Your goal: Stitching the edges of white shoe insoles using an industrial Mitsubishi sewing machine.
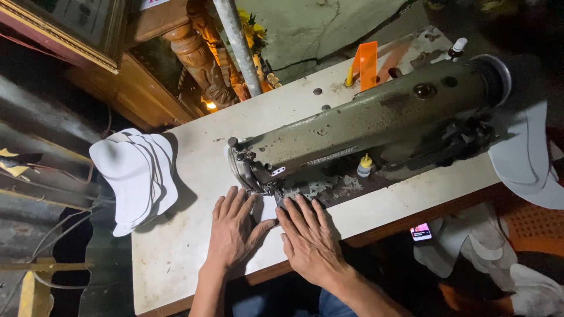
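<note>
My left hand (234, 230) and my right hand (309, 238) lie flat side by side on a white table (176, 246), fingers spread, pressing a white piece of fabric (268, 209) that shows between them. The fabric runs under the needle area (271, 189) of an olive-green industrial sewing machine (376, 114), just beyond my fingertips. Most of the fabric is hidden under my hands.
A stack of white cut pieces (136, 176) rests at the table's left edge. More white pieces (526, 158) hang at the right and lie on the floor (470, 240). An orange plastic piece (368, 63) stands behind the machine. A lit phone (420, 232) sits below the table edge.
</note>
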